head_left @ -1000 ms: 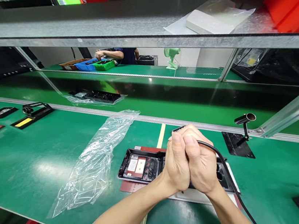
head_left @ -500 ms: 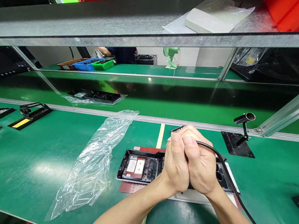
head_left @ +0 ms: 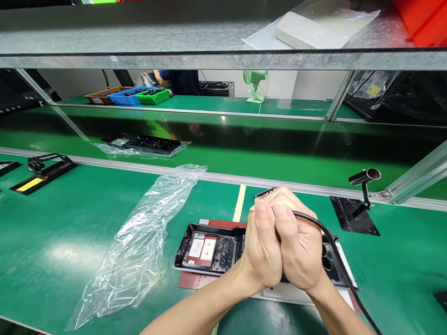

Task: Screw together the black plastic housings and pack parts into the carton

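Note:
My left hand (head_left: 263,247) and my right hand (head_left: 301,248) are closed side by side, thumbs together on top, around an upright corded tool. Fingers hide the tool's body, so its kind does not show. Its black cable (head_left: 326,231) leaves the top of the grip and curves down over the right side. Below the hands lies a long black plastic housing (head_left: 226,252), hollow side up, with a white label and small round parts inside. Under it sit a reddish-brown pad (head_left: 191,280) and a white piece (head_left: 283,293). My hands cover the housing's middle.
A clear plastic bag (head_left: 135,250) lies to the left. A black bracket with a metal tube (head_left: 365,176) stands at right. Above hangs a metal shelf (head_left: 176,58) with a red bin (head_left: 436,2). Across the bench are a person (head_left: 183,82), coloured trays (head_left: 127,96) and a fan (head_left: 254,84).
My hands keep the same closed grip over the housing. The view has shifted very slightly, and the person across the bench has moved a little to the left.

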Demonstrator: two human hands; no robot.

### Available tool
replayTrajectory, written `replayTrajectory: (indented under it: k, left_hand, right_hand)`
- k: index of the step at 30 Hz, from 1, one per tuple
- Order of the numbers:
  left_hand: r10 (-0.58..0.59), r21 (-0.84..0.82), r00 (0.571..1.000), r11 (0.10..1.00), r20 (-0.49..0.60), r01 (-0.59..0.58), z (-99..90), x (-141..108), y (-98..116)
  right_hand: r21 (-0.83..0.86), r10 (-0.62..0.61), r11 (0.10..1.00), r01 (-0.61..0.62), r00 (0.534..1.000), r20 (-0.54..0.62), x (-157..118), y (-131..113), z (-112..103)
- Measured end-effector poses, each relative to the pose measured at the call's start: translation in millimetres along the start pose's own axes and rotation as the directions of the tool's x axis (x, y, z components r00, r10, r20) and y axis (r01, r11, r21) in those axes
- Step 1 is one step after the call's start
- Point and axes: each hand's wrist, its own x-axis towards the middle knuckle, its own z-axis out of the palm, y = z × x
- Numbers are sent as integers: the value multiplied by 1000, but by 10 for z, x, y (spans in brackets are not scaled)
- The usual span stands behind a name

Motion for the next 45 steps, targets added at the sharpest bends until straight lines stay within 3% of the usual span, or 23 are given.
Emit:
replayTrajectory:
  k: [10,16,20,24,31,38,45]
  left_hand:
    - [40,-198,999,979,18,-36,-9,-23,-54]
    - [50,-64,997,997,55,-47,-14,-28,-97]
    - [9,29,1000,1000,2,-9,-11,-65,-153]
    - [-21,-19,1000,1000,19,22,-16,-93,-179]
    - [37,-129,999,991,26,-33,-20,-60,-121]
    - [-49,-121,995,991,89,59,-5,-59,-131]
    - [-50,-156,992,985,112,68,-10,-43,-93]
  right_hand:
    - [-14,6,1000,-6,1000,-7,3,-2,10]
    - [-22,5,1000,-5,1000,-5,-1,-2,9]
    - [-10,12,1000,-12,1000,-8,-3,-3,9]
    - [1,14,1000,-14,1000,-11,-2,-6,12]
    - [-13,15,1000,-15,1000,-11,2,-1,13]
    - [-18,3,1000,-4,1000,-11,0,7,11]
    - [-37,5,999,-6,1000,-14,-5,2,5]
